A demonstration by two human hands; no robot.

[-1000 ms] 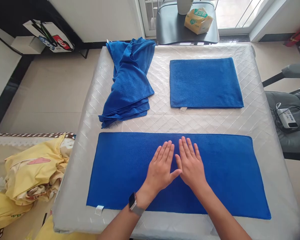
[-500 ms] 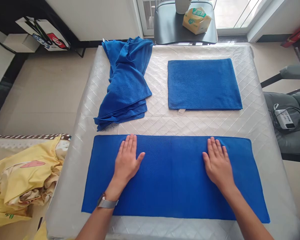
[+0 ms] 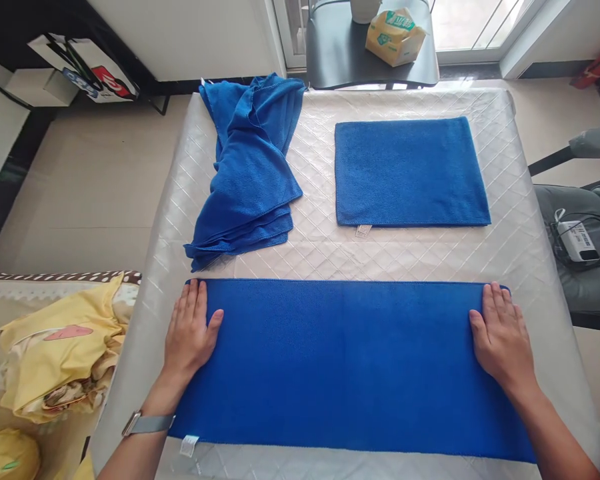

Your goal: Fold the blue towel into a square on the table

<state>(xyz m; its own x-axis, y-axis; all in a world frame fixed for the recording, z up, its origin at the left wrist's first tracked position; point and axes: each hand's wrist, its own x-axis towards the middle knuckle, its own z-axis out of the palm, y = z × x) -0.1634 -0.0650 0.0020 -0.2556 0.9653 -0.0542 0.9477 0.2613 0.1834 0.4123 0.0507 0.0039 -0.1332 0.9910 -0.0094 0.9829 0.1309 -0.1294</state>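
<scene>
A long blue towel (image 3: pixel 345 367) lies spread flat across the near half of the table, a white label showing at its lower left edge. My left hand (image 3: pixel 191 330) rests palm down on the towel's far left corner, fingers stretched out and thumb apart. On the far right corner lies my right hand (image 3: pixel 503 333), also flat with its fingers extended. Beyond, at the right, is a blue towel folded into a rectangle (image 3: pixel 410 173), its label poking out at the front. A crumpled heap of blue towels (image 3: pixel 255 167) occupies the far left of the table.
The table (image 3: pixel 320 257) has a pale quilted cover. Behind it stands a dark chair (image 3: pixel 330 57) bearing a tissue pack (image 3: pixel 395 37) and a white container (image 3: pixel 364 10). A grey armchair (image 3: pixel 560 280) at right holds a cabled white device (image 3: pixel 577 240). Yellow fabric (image 3: pixel 65 347) lies at left.
Both hands have slid outward over the long towel, the left one leftward and the right one rightward, from its inner part to its far corners. The towel's label has come into view.
</scene>
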